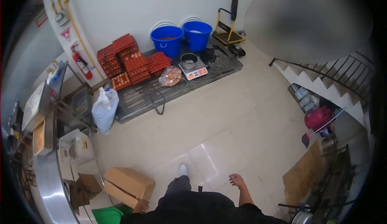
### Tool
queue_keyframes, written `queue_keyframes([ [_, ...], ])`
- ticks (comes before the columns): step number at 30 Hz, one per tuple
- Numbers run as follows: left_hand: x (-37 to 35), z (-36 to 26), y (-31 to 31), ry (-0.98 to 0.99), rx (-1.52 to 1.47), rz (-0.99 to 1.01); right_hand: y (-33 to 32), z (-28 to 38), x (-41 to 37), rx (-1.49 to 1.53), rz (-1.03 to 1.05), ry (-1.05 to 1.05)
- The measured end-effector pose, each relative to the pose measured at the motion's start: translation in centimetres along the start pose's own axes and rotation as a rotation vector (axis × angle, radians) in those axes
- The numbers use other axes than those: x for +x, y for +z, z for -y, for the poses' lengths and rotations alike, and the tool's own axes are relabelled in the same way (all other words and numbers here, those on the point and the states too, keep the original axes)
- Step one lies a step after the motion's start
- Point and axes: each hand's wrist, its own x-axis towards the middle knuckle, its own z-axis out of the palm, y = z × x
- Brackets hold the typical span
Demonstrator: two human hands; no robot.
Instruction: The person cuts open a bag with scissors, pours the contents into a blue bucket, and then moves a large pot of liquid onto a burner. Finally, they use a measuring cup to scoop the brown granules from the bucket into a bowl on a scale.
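Observation:
My right hand (236,180) hangs over the floor at the lower middle, its fingers loosely curled; whether they touch each other is too small to tell. Near the bottom edge, my left hand (141,205) is partly visible beside the lower right corner of a brown cardboard box (128,183); its fingers are not clear, nor is any contact with the box. One white shoe (183,170) shows on the tiles between the hands. A green container (108,215) lies below the box, left of my left hand.
Ahead, a dark low platform (139,105) bears red egg trays (137,68), blue buckets (167,42) and a scale (196,72). A white bag (105,111) stands at its left. Steel counters (52,183) line the left; stairs (318,84) and a brown board (303,174) are right.

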Motion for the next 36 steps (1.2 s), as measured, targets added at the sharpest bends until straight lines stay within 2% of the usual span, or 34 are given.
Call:
queue_keyframes([
  [2,1.1,-9.7,-1.2,0.066,0.156,-0.062,-2.4,0.5,0.6,0.201,-0.086,0.157],
  [5,2.4,-29.2,-1.7,0.343,0.408,-0.248,-4.7,-5.7,1.5,0.454,-0.124,0.263],
  [6,1.8,-36.7,-0.9,0.465,0.452,-0.314,-5.0,-18.0,6.6,-0.053,-0.072,0.053],
  [7,1.2,-44.1,0.1,0.580,0.452,-0.359,-5.4,-9.6,1.0,0.092,-0.148,0.098],
  [8,-0.7,-51.5,2.0,0.684,0.416,-0.393,-3.1,-23.6,5.8,0.692,-0.133,0.440],
  [9,-3.6,-58.7,4.2,0.664,0.375,-0.316,-4.1,-16.5,3.4,0.360,-0.155,0.430],
  [11,-6.1,-70.2,8.8,0.825,0.236,-0.357,-6.5,-9.5,7.2,0.173,-0.119,0.459],
  [13,-6.3,-78.6,12.4,0.956,0.169,-0.283,-10.2,-4.3,14.5,0.026,-0.062,0.423],
  [16,-4.4,-84.8,17.0,0.912,0.124,-0.193,-17.7,4.4,26.0,-0.279,0.037,0.306],
  [18,-0.2,-86.0,17.7,0.808,0.252,-0.006,-23.7,10.1,35.5,-0.642,0.122,0.147],
  [20,-1.4,-87.1,20.4,0.612,0.449,-0.095,-30.2,15.9,46.0,-1.116,0.185,-0.080],
  [21,-0.1,-86.7,20.7,0.536,0.436,-0.125,-33.6,19.3,51.9,-1.216,0.145,-0.207],
  [22,1.1,-86.2,20.5,0.462,0.423,-0.154,-38.0,19.8,61.3,-1.111,0.030,-0.842],
  [23,2.4,-86.0,20.3,0.389,0.364,-0.183,-39.0,29.3,64.2,-0.553,0.038,-0.467],
  [24,3.4,-85.7,20.2,0.316,0.306,-0.210,-39.8,40.6,66.2,0.092,-0.115,-0.206],
  [25,4.3,-85.5,20.0,0.259,0.197,-0.200,-40.5,49.2,69.4,0.032,-0.156,-0.207],
  [26,5.2,-85.8,19.6,0.201,0.093,-0.188,-41.1,57.7,71.0,-0.041,-0.154,-0.324],
  [27,6.3,-86.7,19.2,0.109,0.004,-0.178,-40.9,64.6,73.7,-0.040,-0.156,-0.315],
  [28,7.3,-88.0,19.1,0.016,-0.083,-0.163,-40.6,70.6,76.1,-0.054,-0.137,-0.367],
  [29,8.6,-89.2,19.3,-0.019,-0.134,-0.244,-40.0,74.6,78.2,-0.067,-0.119,-0.415],
  [31,13.6,-91.0,15.6,0.075,-0.696,0.126,-38.8,79.9,83.7,-0.209,-0.084,-0.448],
  [32,16.1,-92.0,15.5,0.098,-0.980,0.321,-38.3,81.6,85.3,-0.284,0.000,-0.503],
  [34,22.9,-101.7,16.3,0.043,-0.110,-0.170,-37.6,85.1,87.7,-0.414,0.173,-0.611],
  [35,23.0,-105.5,15.2,0.504,0.086,-0.301,-38.0,86.4,88.2,-0.429,0.216,-0.549],
  [36,20.8,-112.1,15.2,0.475,-0.075,-0.302,-38.4,87.4,88.3,-0.437,0.259,-0.490],
])
